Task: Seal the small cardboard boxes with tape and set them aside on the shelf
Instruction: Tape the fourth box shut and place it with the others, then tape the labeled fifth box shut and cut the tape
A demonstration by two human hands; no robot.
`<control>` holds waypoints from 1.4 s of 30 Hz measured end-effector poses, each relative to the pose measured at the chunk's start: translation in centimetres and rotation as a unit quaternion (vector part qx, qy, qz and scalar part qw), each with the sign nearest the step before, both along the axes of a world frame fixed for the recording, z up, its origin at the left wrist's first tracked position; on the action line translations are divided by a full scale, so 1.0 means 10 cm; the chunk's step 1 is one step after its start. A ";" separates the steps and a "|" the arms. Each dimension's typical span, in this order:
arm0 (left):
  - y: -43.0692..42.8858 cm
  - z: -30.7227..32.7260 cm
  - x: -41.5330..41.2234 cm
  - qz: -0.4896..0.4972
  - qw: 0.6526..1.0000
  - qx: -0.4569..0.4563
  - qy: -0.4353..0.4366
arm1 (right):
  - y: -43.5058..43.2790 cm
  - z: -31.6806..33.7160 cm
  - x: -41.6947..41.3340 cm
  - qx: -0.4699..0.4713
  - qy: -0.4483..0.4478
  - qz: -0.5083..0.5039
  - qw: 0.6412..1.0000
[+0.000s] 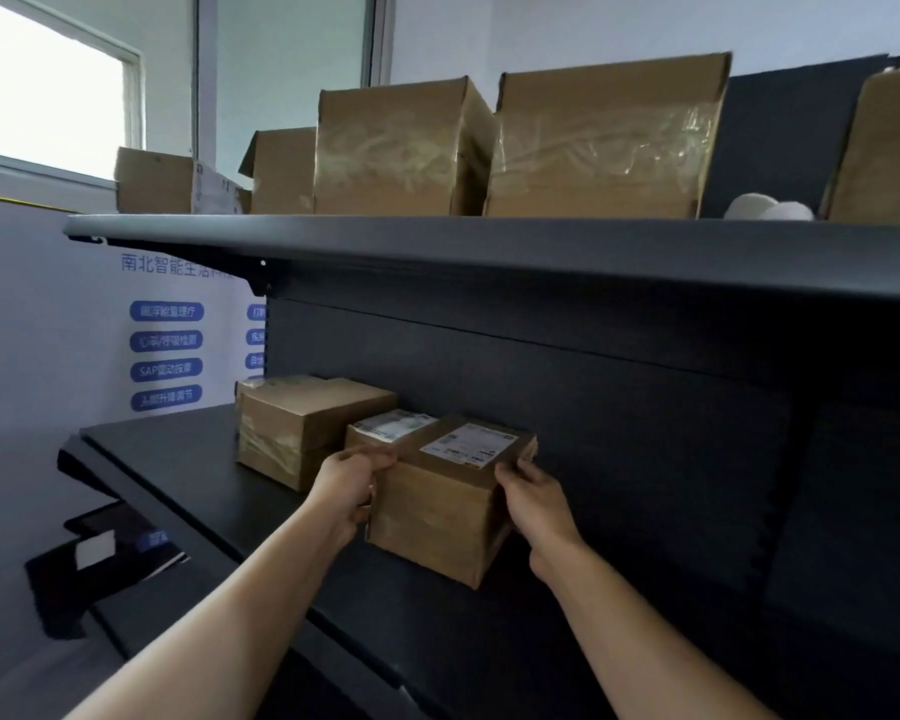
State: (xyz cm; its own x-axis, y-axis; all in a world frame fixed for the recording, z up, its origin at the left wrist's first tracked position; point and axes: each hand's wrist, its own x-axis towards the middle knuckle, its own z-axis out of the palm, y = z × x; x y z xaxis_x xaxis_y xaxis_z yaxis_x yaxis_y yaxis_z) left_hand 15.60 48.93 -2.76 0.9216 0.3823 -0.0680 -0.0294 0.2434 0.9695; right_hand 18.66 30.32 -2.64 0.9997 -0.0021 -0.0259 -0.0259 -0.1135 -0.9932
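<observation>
Centre of frame, slightly low: small cardboard box point(437, 511) held between both hands over the lower shelf point(188, 459), white printed label point(468, 444) on its top face. Left hand point(346, 483) grips the box's left side, fingers curled over the top left edge and thumb down along the side face. Right hand point(533, 504) grips the right side, fingers wrapped round the upper right corner. Cannot tell if the box bottom touches the shelf board or hangs just above it. Just behind it, touching or nearly so, a second small box point(380, 433), also with a white label on top. Left of that, a taped brown box point(302, 423) sits on the same shelf, clear tape across its front; another box edge shows behind it, mostly hidden. Dark back panel point(645, 407) fills the centre right. Upper shelf point(489, 252) crosses the frame above and carries a row of larger cardboard boxes point(604, 142), two of them with wrinkled clear tape on the front. A white rounded object point(765, 207) sits at the upper right between boxes, too blurred to identify. Bright window point(48, 80) at upper left. White poster point(167, 350) with blue text tags at mid left. Both forearms enter from the bottom edge.
</observation>
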 end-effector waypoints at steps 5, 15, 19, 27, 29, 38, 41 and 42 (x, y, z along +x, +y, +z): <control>0.09 -0.03 0.13 0.000 1.000 -0.009 -0.011 | 0.12 -0.02 0.06 -0.023 -0.021 -0.008 0.999; 0.01 0.11 0.18 0.066 0.991 0.091 -0.077 | 0.12 0.05 -0.03 -0.046 -0.052 -0.028 0.997; -0.19 0.36 0.08 0.066 0.973 0.135 -0.173 | -0.08 0.21 -0.16 -0.040 -0.056 -0.064 0.996; -1.11 0.61 -0.10 -0.029 0.949 0.213 -0.231 | -0.86 0.44 -0.66 -0.071 -0.122 -0.145 0.979; -1.44 0.62 -0.20 -0.065 0.949 0.203 -0.231 | -1.10 0.50 -0.83 -0.075 -0.133 -0.168 0.974; -3.04 0.59 -0.81 -0.235 0.940 0.123 -0.216 | -2.51 0.56 -1.76 -0.103 -0.138 -0.283 0.944; -3.60 0.57 -1.07 -0.272 0.934 0.105 -0.208 | -3.02 0.56 -2.08 -0.114 -0.135 -0.319 0.931; -3.79 0.56 -1.15 -0.283 0.931 0.102 -0.206 | -3.18 0.57 -2.19 -0.119 -0.136 -0.329 0.927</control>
